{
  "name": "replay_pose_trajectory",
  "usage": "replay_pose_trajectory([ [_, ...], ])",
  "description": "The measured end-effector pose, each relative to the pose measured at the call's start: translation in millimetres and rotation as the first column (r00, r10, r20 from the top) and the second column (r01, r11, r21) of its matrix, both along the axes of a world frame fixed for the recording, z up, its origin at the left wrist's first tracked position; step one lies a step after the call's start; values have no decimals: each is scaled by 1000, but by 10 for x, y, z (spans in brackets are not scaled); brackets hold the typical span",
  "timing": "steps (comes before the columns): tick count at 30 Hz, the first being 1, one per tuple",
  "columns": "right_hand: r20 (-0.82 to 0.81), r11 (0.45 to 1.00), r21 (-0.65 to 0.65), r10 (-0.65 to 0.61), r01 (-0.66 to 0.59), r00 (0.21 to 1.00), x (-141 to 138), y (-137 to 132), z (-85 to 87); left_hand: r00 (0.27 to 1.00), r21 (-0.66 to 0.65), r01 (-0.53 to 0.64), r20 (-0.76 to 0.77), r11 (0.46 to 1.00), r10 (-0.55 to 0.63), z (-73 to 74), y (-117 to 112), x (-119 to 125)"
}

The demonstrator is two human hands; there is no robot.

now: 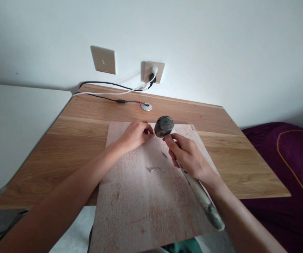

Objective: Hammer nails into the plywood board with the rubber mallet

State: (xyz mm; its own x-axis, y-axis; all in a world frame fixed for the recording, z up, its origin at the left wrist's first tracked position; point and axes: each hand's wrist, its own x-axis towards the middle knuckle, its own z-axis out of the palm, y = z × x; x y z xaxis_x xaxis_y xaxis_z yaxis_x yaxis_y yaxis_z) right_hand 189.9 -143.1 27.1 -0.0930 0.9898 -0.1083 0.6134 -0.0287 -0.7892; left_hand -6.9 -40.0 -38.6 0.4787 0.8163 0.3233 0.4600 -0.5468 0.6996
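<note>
A pinkish plywood board (138, 196) lies on the wooden table (83, 123) and overhangs its near edge. My right hand (189, 156) is wrapped round the wooden handle of a hammer (164, 126), close below its dark metal head. The head hovers over the far part of the board. My left hand (134, 135) rests on the board just left of the hammer head, fingers pinched on a small nail (148, 132). Loose nails (155, 169) lie on the board between my hands, nearer to me.
Black and white cables (109, 93) run across the table's far edge to a wall socket (153, 72). A round metal grommet (146, 106) sits in the tabletop. A white surface (17, 119) stands at left, a purple bedcover (285, 165) at right.
</note>
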Motion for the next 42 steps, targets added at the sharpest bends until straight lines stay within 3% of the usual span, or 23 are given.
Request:
replay_pose_trajectory([
  [42, 19, 1000, 28, 0, -1, 1000, -117, -74, 27, 999, 19, 42, 25, 999, -43, -60, 30, -10],
])
